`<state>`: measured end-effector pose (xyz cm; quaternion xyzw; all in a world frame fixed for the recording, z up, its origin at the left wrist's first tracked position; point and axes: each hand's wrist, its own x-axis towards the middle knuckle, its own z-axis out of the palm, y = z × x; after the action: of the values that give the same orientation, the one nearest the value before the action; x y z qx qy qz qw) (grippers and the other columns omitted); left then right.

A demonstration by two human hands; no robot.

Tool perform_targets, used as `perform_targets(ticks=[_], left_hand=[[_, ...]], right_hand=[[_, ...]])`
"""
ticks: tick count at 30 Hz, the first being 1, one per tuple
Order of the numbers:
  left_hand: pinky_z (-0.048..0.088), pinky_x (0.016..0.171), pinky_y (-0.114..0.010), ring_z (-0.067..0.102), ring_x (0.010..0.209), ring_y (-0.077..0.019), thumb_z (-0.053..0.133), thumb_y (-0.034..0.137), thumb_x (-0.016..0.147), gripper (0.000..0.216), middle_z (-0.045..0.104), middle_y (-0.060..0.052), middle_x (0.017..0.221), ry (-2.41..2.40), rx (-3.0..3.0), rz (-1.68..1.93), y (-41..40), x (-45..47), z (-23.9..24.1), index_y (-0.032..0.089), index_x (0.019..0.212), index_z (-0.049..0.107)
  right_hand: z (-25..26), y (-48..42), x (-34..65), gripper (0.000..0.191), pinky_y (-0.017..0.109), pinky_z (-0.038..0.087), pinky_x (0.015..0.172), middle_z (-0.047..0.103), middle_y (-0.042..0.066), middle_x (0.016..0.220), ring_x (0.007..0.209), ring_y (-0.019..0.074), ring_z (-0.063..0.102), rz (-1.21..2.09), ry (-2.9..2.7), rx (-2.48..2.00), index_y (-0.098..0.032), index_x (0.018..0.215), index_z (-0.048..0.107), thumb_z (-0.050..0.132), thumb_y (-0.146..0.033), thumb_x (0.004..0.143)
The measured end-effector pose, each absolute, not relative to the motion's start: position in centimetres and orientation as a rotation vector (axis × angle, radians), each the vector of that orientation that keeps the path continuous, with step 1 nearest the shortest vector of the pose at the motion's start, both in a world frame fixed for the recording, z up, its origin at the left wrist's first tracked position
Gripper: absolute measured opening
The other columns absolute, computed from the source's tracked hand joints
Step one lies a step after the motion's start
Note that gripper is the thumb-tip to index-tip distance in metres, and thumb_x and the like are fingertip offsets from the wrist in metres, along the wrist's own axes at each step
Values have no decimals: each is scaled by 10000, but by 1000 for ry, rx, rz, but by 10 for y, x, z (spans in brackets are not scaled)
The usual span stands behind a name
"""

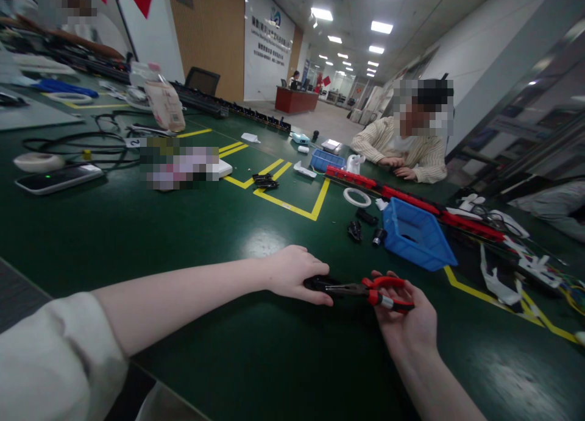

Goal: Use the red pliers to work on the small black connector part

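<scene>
In the head view, my left hand [295, 275] is closed on a small black part [322, 284], most of it hidden by the fingers. From the right, my right hand [409, 323] grips red-handled needle-nose pliers [388, 296]. Their long jaws point left and meet the black part; whether they pinch it I cannot tell. Beyond my hands lie a black clip-like piece [354, 230], a short black cylinder [378, 237] and a flat black piece [366, 217]. They rest beside a blue plastic bin [418, 232].
A long red rail [411, 205] runs behind the bin, near a white tape roll [357, 197]. Several black pieces [265, 181] lie by yellow tape lines. At left are a phone-like device [59, 178], cables and a bottle [163, 101]. Another person [406, 134] sits across the green table [183, 238].
</scene>
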<state>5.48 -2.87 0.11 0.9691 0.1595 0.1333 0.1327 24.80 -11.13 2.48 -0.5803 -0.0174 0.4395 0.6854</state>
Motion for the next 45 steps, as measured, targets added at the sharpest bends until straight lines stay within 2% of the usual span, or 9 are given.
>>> perform_targets(ticks=[6, 15, 22, 31, 41, 45], left_hand=[[370, 605, -245, 539, 594, -127, 490, 605, 855, 426, 597, 22, 698, 496, 2767, 409, -27, 54, 1, 184, 795, 506], [350, 564, -244, 507, 556, -117, 475, 620, 853, 437, 577, 30, 678, 489, 2729, 429, -26, 54, -1, 187, 797, 496], [335, 539, -234, 503, 562, -117, 468, 620, 856, 443, 571, 25, 682, 492, 2689, 408, -26, 53, 0, 183, 790, 498], [342, 560, -239, 504, 559, -120, 458, 636, 851, 454, 551, 34, 660, 490, 2707, 427, -26, 54, -1, 189, 780, 476], [347, 585, -245, 528, 583, -129, 455, 640, 851, 458, 571, 29, 672, 492, 2767, 433, -26, 54, -2, 188, 776, 480], [353, 602, -248, 533, 592, -132, 465, 635, 850, 451, 575, 29, 676, 490, 2769, 430, -27, 54, -1, 190, 783, 487]], right_hand=[[22, -111, 250, 189, 166, 486, 464, 666, 96, 903, 758, 135, 645, 999, -35, -1283, -143, 936, 561, 403, -190, 844], [23, -112, 250, 206, 190, 520, 514, 660, 78, 885, 802, 148, 650, 984, -33, -1273, -144, 958, 566, 397, -204, 855], [31, -112, 256, 224, 187, 526, 533, 646, 106, 858, 715, 128, 641, 919, -68, -1206, -121, 907, 553, 364, -239, 877], [25, -112, 251, 221, 164, 494, 447, 647, 108, 898, 776, 151, 643, 1024, -9, -1221, -125, 944, 550, 385, -256, 875], [25, -112, 251, 226, 145, 476, 427, 639, 127, 928, 681, 115, 611, 1052, 32, -1210, -122, 950, 555, 389, -253, 871], [25, -111, 251, 227, 153, 481, 434, 638, 138, 947, 708, 127, 620, 1053, 44, -1216, -123, 969, 558, 411, -256, 859]])
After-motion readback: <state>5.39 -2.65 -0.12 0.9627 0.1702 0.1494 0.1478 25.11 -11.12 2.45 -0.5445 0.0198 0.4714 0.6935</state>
